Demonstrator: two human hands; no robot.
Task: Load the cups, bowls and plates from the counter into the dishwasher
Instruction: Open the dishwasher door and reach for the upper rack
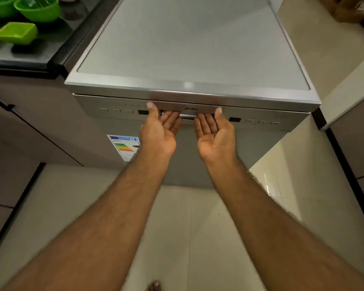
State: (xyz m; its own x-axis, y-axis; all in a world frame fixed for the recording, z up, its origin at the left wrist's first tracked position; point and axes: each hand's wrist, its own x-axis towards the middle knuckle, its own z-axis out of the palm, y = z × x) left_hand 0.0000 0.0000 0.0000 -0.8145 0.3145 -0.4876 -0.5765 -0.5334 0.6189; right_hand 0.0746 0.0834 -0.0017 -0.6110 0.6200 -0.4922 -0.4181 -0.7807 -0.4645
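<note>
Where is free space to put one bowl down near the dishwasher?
The dishwasher top is bare from front rim to back, right of the dark counter. That counter is crowded with green bowls; only its near strip is free. The left hand and right hand grip the door handle.

Dishwasher – silver, freestanding, door closed; energy label on the door front, lower left.
Left hand – palm up, fingers tucked into the door handle, thumb on the panel above.
Right hand – the same, just beside it.
Counter – dark, left of the machine; carries two round green bowls and a square green bowl.
Floor – pale tiles.
</note>
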